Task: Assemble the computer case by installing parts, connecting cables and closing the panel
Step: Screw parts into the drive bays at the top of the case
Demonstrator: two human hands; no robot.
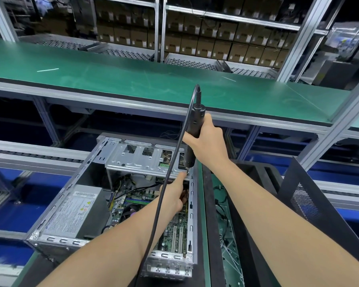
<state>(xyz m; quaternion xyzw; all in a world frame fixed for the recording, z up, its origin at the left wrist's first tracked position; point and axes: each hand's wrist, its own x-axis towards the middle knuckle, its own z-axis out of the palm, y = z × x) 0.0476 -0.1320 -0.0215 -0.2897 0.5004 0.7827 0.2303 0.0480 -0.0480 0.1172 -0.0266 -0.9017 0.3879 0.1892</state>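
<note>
An open computer case lies on its side in front of me, with its motherboard, grey power supply and metal drive cage showing. My right hand grips a black electric screwdriver upright, its bit down at the cage's right front corner. My left hand reaches inside the case, fingertips right at the bit's tip. Whether they pinch a screw is hidden. The driver's black cord loops down across my left forearm.
A black perforated side panel leans at the right. Beside the case a black bin holds cables and white ties. A green conveyor shelf runs across above, with roller rails and stacked cartons behind it.
</note>
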